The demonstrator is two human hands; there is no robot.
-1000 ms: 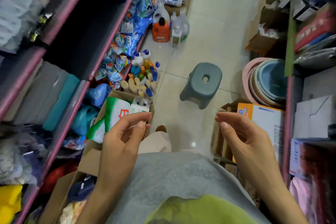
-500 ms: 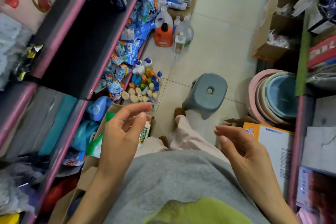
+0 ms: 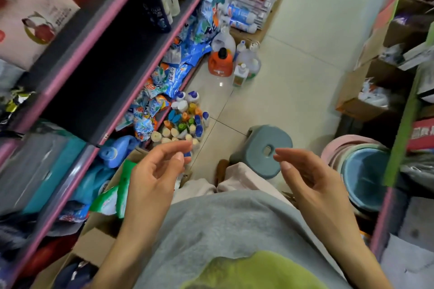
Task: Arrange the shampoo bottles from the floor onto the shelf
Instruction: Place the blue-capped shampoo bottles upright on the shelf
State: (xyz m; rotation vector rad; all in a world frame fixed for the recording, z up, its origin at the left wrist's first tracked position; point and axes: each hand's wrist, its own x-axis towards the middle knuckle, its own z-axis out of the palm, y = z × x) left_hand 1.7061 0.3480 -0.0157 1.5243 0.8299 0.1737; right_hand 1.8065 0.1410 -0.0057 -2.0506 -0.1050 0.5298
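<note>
Hovering: your left hand (image 3: 152, 171) and right hand (image 3: 310, 176), each grip loosely spread, holding nothing. Shampoo bottles (image 3: 185, 122): upright cluster on floor (image 3: 293, 73), far-left of hands, beside shelf (image 3: 98, 30). Left hand nearer; reach forward-down.

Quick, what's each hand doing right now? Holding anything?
Left hand: open, fingers loosely curled, holding nothing.
Right hand: open, fingers loosely curled, holding nothing.

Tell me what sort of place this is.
Most likely a small shop aisle: pink-edged shelves stacked with packaged goods, detergent bags piled below, and small bottles standing in a cluster on the floor.
</note>
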